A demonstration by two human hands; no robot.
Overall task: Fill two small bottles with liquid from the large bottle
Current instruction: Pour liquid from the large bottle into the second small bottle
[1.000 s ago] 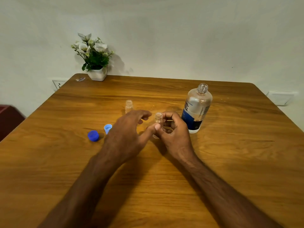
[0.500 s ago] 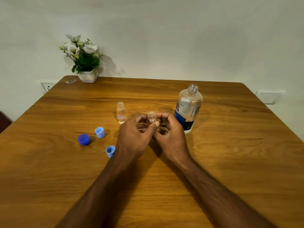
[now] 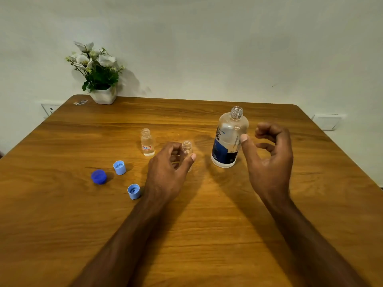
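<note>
On a wooden table point(image 3: 207, 235) the left hand point(image 3: 167, 172) grips a small clear bottle point(image 3: 187, 148) that stands upright near the middle, thumb on its right side and fingers curled round its left; its neck is uncapped. The right hand point(image 3: 269, 160) hangs in the air just right of the large bottle point(image 3: 230, 139), fingers loosely curled and holding nothing, the thumb tip right by the bottle's side, though whether it touches cannot be told. The large bottle stands upright with its mouth open, a dark blue label on its lower half. A second small bottle point(image 3: 147, 142), also uncapped and upright, stands just left of the held one and a little farther back. Three caps lie to the left: a dark blue cap point(image 3: 98, 177), a light blue cap point(image 3: 119, 167) beside it, and another light blue cap point(image 3: 133, 191) nearer, next to the left wrist. A pot of white flowers point(image 3: 97, 73) sits at the far left corner against the wall.
</note>
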